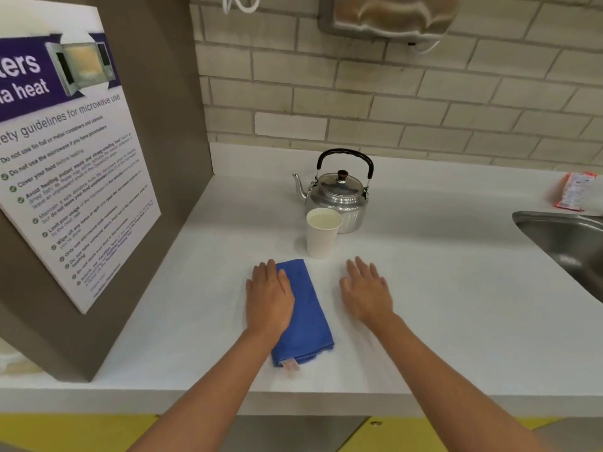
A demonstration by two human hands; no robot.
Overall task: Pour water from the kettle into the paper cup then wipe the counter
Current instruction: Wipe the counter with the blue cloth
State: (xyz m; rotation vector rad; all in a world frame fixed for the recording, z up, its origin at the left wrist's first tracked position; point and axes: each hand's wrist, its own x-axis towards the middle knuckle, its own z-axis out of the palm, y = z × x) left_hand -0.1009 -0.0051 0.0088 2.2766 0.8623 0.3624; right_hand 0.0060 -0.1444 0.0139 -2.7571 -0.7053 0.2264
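A silver kettle [339,199] with a black handle stands upright at the back of the white counter [440,288], its spout pointing left. Just in front of it stands a white paper cup [322,234] with liquid inside. A folded blue cloth [305,316] lies on the counter in front of the cup. My left hand [269,296] rests flat on the cloth's left side, fingers straight. My right hand [367,290] lies flat on the bare counter to the right of the cloth, holding nothing.
A steel sink [567,243] is sunk into the counter at the right, with a red-and-white packet [576,190] behind it. A brown panel with a microwave poster [65,164] walls off the left side. A brick wall runs behind, with a metal dispenser [388,14] mounted high.
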